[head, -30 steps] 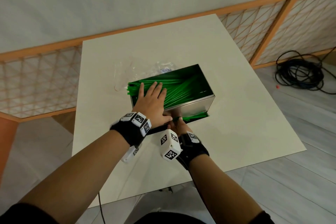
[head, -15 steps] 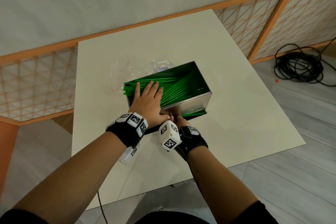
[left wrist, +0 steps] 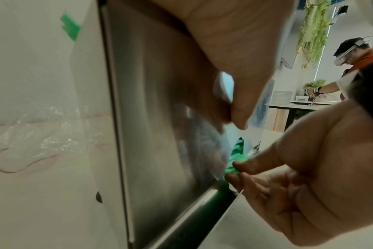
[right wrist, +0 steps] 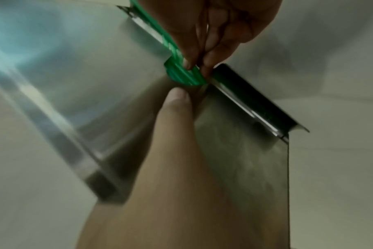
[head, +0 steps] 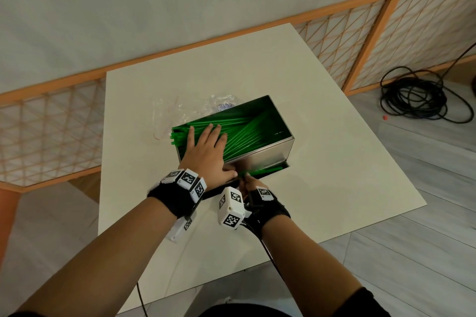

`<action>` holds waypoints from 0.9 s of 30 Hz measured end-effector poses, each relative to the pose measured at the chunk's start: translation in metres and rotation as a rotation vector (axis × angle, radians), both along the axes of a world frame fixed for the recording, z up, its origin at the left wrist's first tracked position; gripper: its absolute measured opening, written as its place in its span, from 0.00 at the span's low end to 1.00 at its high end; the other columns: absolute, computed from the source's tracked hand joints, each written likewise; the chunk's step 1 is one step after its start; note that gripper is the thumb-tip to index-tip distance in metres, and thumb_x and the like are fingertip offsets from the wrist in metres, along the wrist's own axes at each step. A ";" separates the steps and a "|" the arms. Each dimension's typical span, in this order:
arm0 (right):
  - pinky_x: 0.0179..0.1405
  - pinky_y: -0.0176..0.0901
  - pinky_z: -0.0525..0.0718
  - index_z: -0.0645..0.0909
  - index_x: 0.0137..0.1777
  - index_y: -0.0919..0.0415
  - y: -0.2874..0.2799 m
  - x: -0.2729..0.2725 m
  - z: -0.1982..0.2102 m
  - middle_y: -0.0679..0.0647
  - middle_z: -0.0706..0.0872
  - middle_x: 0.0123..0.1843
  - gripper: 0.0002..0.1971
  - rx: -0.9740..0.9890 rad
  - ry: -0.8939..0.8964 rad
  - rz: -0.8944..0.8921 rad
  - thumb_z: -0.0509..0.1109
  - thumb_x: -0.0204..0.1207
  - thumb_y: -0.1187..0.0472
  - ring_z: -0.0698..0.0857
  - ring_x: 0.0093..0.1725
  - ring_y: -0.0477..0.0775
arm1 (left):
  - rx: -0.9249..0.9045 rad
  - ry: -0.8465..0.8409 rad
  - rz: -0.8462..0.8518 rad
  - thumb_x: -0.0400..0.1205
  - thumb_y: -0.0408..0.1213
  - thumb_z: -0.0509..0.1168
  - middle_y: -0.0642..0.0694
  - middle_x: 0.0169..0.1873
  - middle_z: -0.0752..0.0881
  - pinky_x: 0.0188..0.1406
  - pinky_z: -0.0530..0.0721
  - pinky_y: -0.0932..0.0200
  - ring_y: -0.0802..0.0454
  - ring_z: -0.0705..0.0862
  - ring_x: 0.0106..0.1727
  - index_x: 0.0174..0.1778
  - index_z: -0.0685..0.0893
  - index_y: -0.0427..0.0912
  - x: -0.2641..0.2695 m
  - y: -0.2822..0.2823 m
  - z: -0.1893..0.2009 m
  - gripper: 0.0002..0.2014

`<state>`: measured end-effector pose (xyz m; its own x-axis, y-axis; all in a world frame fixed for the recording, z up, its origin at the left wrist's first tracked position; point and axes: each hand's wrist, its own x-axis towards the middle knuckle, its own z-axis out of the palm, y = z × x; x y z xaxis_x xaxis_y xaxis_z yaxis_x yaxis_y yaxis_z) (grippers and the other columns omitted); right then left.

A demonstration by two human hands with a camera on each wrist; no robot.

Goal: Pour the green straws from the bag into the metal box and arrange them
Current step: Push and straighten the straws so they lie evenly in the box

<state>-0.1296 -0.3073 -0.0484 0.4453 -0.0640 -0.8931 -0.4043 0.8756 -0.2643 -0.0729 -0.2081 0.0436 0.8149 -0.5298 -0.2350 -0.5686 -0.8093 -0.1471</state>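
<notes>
The open-topped metal box (head: 270, 156) stands mid-table, with green straws (head: 247, 130) lying criss-cross inside and some poking over its left end. My left hand (head: 206, 143) lies flat on the straws at that end, fingers straight, its thumb (left wrist: 234, 87) down the near wall (left wrist: 160, 118). My right hand (head: 248, 179) is at the slot along the box's bottom near edge. There its fingertips (right wrist: 188, 63) pinch a few green straws (right wrist: 181, 73) that stick out. The empty clear bag (head: 180, 110) lies behind the box.
The white table (head: 334, 167) ends close on my side and to the right. A wooden lattice fence (head: 51, 131) runs behind it. A black cable coil (head: 417, 95) lies on the floor to the right. Another person (left wrist: 351, 67) works far off.
Both hands stay where they were, left on the straws and right at the bottom slot. Only the head view has shifted a little.
</notes>
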 end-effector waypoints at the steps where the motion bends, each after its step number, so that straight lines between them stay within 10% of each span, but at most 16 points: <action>1: 0.05 0.26 0.70 0.73 0.40 0.55 0.002 -0.001 0.000 0.48 0.84 0.21 0.13 0.004 0.030 -0.008 0.55 0.86 0.56 0.75 0.07 0.39 | -0.002 -0.001 0.000 0.72 0.71 0.57 0.45 0.84 0.49 0.79 0.35 0.33 0.46 0.43 0.85 0.83 0.52 0.44 0.000 0.000 0.000 0.49; 4: 0.12 0.24 0.77 0.73 0.70 0.61 0.003 0.000 0.014 0.57 0.84 0.54 0.16 0.001 0.043 -0.147 0.55 0.87 0.58 0.82 0.15 0.38 | -0.008 0.001 -0.001 0.72 0.70 0.58 0.45 0.84 0.49 0.79 0.35 0.33 0.46 0.43 0.85 0.82 0.52 0.44 0.001 0.000 0.001 0.49; 6: 0.52 0.19 0.78 0.65 0.77 0.69 0.004 -0.002 0.023 0.60 0.78 0.71 0.21 0.042 -0.016 -0.202 0.54 0.87 0.62 0.88 0.56 0.40 | -0.011 0.003 -0.002 0.72 0.70 0.58 0.45 0.84 0.49 0.78 0.35 0.33 0.46 0.43 0.85 0.82 0.53 0.44 0.000 0.000 0.001 0.49; 8: 0.72 0.29 0.65 0.59 0.80 0.71 0.002 -0.008 0.033 0.62 0.64 0.81 0.23 0.086 -0.090 -0.183 0.51 0.87 0.63 0.68 0.80 0.52 | -0.015 -0.001 -0.001 0.72 0.70 0.58 0.45 0.84 0.49 0.78 0.34 0.33 0.46 0.43 0.85 0.82 0.53 0.44 0.001 0.001 0.001 0.49; 17: 0.80 0.59 0.57 0.63 0.80 0.60 0.003 -0.005 0.035 0.56 0.67 0.81 0.31 0.229 -0.135 -0.304 0.50 0.82 0.43 0.63 0.82 0.60 | -0.034 -0.014 -0.007 0.72 0.70 0.59 0.45 0.84 0.51 0.78 0.35 0.33 0.46 0.44 0.85 0.82 0.53 0.44 0.001 0.002 0.001 0.49; 27: 0.78 0.62 0.63 0.69 0.76 0.60 -0.003 -0.008 0.043 0.60 0.71 0.77 0.36 0.246 -0.199 -0.202 0.55 0.77 0.34 0.74 0.72 0.63 | -0.038 -0.005 -0.013 0.72 0.70 0.59 0.47 0.84 0.53 0.78 0.36 0.32 0.46 0.45 0.85 0.81 0.56 0.45 0.002 0.002 0.001 0.48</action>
<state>-0.1377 -0.3107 -0.0050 0.6121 0.0375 -0.7899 -0.1787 0.9796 -0.0919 -0.0713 -0.2063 0.0441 0.8087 -0.5493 -0.2104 -0.5788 -0.8067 -0.1189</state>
